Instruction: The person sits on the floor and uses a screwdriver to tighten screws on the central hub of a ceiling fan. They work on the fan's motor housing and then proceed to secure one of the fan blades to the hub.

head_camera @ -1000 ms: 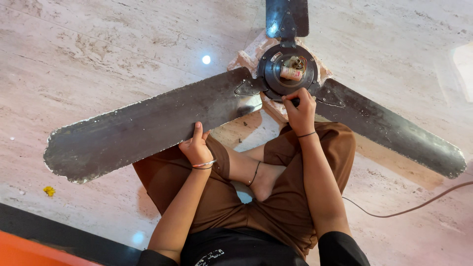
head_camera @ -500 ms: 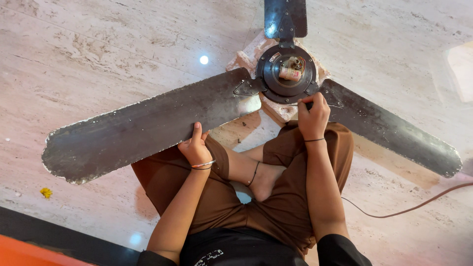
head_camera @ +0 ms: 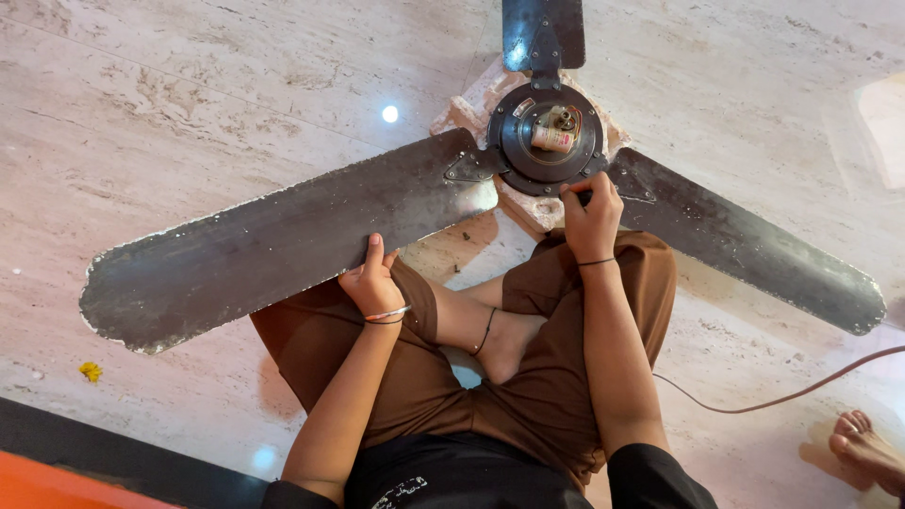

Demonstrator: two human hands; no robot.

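Observation:
A dark, dusty three-bladed ceiling fan lies flat on the marble floor in front of my crossed legs. My left hand [head_camera: 372,280] grips the near edge of the long left blade [head_camera: 273,247]. My right hand [head_camera: 592,219] is closed around a small dark tool or part at the rim of the round motor hub [head_camera: 551,138], where the right blade [head_camera: 754,247] joins it. A small cylindrical part sits at the hub's centre. The third blade [head_camera: 543,30] points away, cut off by the top edge.
A pinkish block [head_camera: 528,209] lies under the hub. A thin cable [head_camera: 782,396] runs across the floor at right, near another person's bare foot [head_camera: 867,452]. A small yellow scrap [head_camera: 90,371] lies at left. A dark and orange edge [head_camera: 85,467] crosses the bottom left.
My right hand has shifted a little right along the hub's rim toward the right blade's joint. My left hand has stayed on the left blade.

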